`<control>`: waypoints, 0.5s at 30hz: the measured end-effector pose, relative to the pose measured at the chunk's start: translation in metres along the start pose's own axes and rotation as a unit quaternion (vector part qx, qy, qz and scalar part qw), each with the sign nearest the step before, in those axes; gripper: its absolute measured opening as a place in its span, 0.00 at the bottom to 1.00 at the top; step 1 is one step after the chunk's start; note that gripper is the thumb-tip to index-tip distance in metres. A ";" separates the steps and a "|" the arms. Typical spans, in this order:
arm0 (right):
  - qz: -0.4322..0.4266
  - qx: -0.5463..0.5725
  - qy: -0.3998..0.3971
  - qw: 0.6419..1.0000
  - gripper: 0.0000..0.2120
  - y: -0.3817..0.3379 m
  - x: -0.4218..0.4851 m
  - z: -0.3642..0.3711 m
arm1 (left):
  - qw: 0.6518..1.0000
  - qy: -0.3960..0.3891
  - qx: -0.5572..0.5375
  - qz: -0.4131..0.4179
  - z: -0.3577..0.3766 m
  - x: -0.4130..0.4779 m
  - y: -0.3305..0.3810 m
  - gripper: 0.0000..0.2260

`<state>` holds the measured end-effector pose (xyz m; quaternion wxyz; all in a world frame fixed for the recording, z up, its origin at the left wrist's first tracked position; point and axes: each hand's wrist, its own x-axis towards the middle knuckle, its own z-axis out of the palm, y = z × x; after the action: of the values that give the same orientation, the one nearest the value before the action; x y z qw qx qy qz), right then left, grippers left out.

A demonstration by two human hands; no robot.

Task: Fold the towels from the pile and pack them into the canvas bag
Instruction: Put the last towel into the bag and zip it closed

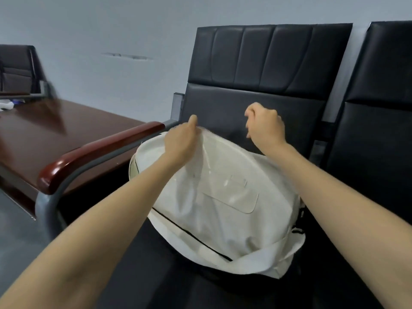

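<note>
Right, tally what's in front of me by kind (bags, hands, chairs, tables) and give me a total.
Bags: 1 (canvas bag)
Hands: 2 (left hand, right hand)
Chairs: 3 (seat under the bag, seat to its right, far chair by the table)
Tables: 1 (wooden table)
Total: 7

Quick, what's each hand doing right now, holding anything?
Left hand: fingers pinch the top edge of the canvas bag.
Right hand: fingers curled, nothing visible in them.
</note>
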<state>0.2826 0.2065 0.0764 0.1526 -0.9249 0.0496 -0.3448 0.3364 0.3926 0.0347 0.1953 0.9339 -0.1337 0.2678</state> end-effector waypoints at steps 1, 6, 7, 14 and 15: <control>-0.002 0.020 -0.009 1.000 0.11 -0.008 0.005 -0.004 | 1.000 -0.004 -0.023 -0.002 0.004 -0.002 0.005 0.02; -0.014 -0.080 -0.181 0.980 0.07 -0.012 -0.018 0.010 | 0.996 -0.071 0.020 0.044 0.052 -0.035 0.001 0.09; -0.012 -0.085 -0.201 0.976 0.08 -0.005 -0.024 0.018 | 0.997 -0.068 0.010 0.038 0.053 -0.036 -0.002 0.09; -0.077 -0.167 -0.149 0.972 0.10 0.017 -0.048 0.051 | 0.997 -0.039 -0.049 -0.037 0.053 -0.041 0.003 0.06; -0.080 -0.170 -0.138 0.972 0.07 0.017 -0.048 0.051 | 0.997 -0.035 -0.056 -0.040 0.054 -0.040 0.002 0.06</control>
<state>0.2801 0.2126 0.0048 -0.0292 -0.9769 0.0115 -0.2113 0.3268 0.3731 -0.0294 0.2534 0.9348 -0.1178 0.2192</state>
